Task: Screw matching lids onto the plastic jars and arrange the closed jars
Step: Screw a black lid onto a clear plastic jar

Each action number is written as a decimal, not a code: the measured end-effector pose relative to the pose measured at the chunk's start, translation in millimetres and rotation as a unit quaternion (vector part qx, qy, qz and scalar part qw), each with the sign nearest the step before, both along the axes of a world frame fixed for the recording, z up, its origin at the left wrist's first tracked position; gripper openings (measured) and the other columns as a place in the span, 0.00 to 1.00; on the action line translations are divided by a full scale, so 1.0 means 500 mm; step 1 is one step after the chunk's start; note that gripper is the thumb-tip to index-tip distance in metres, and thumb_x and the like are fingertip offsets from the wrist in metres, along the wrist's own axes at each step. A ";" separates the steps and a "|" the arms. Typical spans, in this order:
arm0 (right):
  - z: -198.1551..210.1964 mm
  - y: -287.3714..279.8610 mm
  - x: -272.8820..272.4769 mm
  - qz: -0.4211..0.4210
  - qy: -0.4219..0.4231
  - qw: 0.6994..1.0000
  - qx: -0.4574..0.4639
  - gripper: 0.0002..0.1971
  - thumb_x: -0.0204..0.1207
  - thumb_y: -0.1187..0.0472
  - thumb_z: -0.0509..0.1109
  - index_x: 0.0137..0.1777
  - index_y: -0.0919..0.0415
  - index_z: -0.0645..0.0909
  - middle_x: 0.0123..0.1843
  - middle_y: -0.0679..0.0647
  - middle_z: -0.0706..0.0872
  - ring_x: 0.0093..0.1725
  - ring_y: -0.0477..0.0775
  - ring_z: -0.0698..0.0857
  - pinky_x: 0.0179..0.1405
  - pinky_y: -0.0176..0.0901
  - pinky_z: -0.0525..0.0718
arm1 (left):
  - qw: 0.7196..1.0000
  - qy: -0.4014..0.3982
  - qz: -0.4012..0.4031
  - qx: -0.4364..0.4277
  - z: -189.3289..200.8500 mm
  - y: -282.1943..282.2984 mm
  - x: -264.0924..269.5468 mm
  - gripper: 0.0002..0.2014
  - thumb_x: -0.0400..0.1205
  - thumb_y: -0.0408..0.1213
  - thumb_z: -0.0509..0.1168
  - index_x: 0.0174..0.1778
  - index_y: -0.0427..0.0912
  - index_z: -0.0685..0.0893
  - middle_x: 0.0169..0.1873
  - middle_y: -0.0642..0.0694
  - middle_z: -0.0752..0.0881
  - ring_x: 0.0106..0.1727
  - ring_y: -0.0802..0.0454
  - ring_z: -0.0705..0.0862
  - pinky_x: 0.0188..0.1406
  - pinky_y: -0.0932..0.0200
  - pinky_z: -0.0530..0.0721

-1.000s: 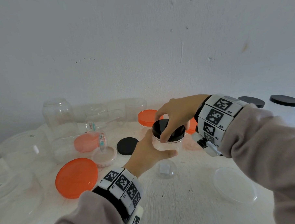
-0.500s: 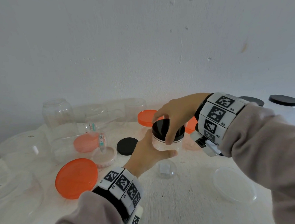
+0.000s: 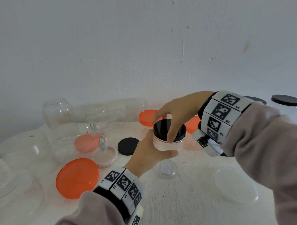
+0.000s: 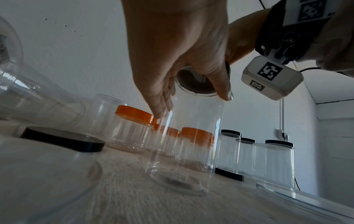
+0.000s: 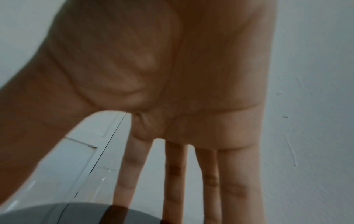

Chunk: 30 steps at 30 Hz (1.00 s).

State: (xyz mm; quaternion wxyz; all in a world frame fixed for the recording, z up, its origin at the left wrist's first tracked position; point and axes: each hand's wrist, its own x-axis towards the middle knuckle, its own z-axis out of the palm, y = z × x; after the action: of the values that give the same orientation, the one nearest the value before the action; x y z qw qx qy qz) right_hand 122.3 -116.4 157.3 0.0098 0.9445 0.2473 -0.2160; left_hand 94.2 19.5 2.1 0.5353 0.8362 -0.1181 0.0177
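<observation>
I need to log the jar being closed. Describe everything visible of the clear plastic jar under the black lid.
The clear plastic jar is a straight-walled, see-through cylinder, seemingly empty, standing upright on the pale table. A round black lid sits on its mouth. The left hand grips its wall; the right hand grips the lid's rim from above.

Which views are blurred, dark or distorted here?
Head: sharp, evenly lit, edges bowed. Left wrist: strong fisheye, backlit left hand dark over the jar, foreground smeared. Right wrist: soft, dim, right hand fills frame, lid barely shows.
</observation>
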 end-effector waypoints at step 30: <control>0.002 -0.001 -0.010 0.010 -0.019 0.998 -0.051 0.41 0.63 0.36 0.79 0.76 0.34 0.66 0.66 0.40 0.74 0.61 0.48 0.79 0.65 0.49 0.77 | 1.000 0.006 -0.001 -0.011 0.003 -0.003 -0.006 0.44 0.64 0.53 0.81 0.75 0.56 0.67 0.62 0.62 0.79 0.64 0.60 0.76 0.53 0.69 0.71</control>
State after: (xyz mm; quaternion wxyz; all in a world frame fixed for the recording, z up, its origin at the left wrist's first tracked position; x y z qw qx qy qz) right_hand 117.3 -117.0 158.5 0.0648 0.9441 0.2457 -0.2102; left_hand 91.5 18.0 3.6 0.5449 0.8304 -0.1157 0.0137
